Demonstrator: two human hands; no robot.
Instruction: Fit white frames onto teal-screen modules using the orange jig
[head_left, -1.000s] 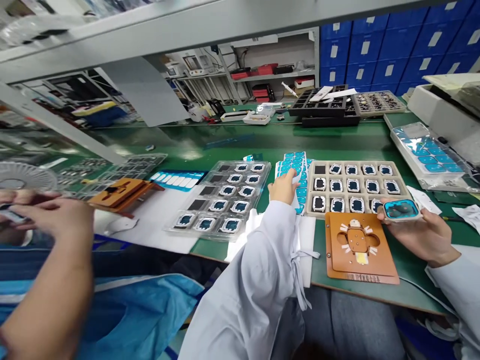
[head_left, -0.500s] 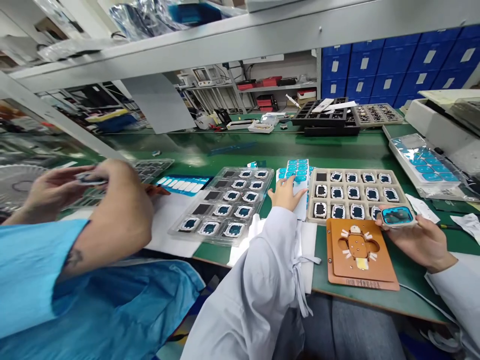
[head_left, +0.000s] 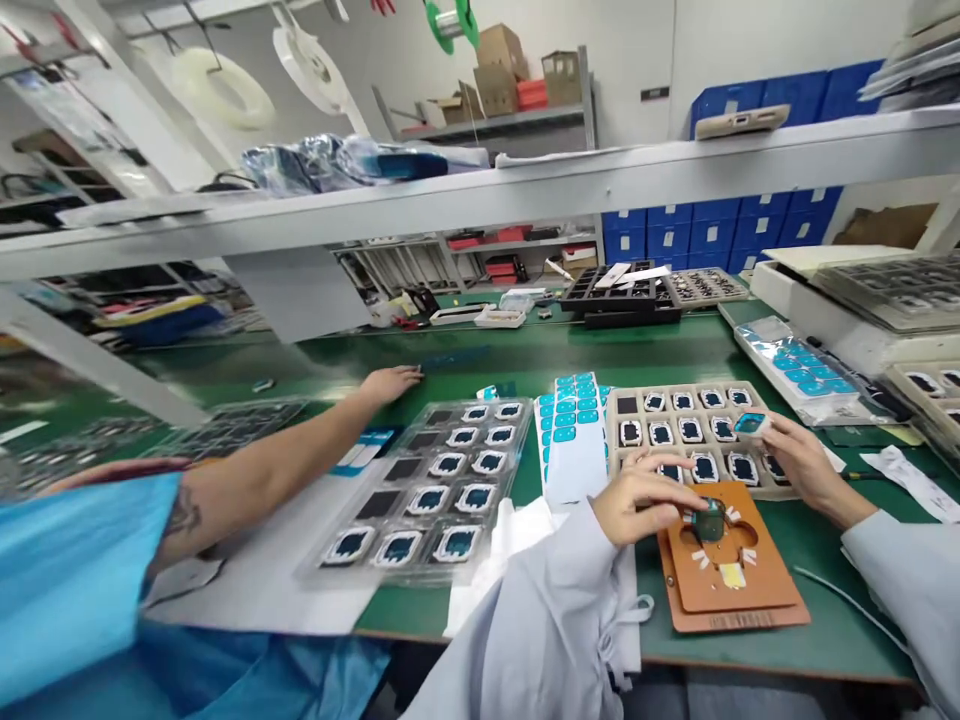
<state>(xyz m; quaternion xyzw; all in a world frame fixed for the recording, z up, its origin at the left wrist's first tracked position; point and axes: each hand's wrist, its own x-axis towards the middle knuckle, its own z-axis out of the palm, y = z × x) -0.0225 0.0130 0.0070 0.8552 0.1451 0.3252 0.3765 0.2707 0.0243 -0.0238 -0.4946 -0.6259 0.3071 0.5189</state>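
Note:
My left hand (head_left: 646, 498) is over the left part of the orange fixture (head_left: 765, 585), its fingers closed on a small dark part (head_left: 709, 522) at the fixture's recess. To the right, my right hand (head_left: 806, 460) pinches a light-rimmed frame with a blue face (head_left: 751, 425), held above the beige tray (head_left: 626, 405). White-edged dark parts sit in that tray's compartments. Left of it lies a sheet of blue stickers (head_left: 574, 410), part of its backing bare.
A clear tray (head_left: 307, 565) of similar parts is at left. A co-worker's bare arm (head_left: 277, 455) reaches across behind it. A black tray (head_left: 637, 318) and a bagged blue sheet (head_left: 799, 365) stand farther back. A shelf beam (head_left: 540, 190) crosses above.
The view has tilted up. My left hand has moved from the sticker sheet to the fixture, where a dark part now is. My right hand's frame has tilted. The co-worker's arm has stretched forward.

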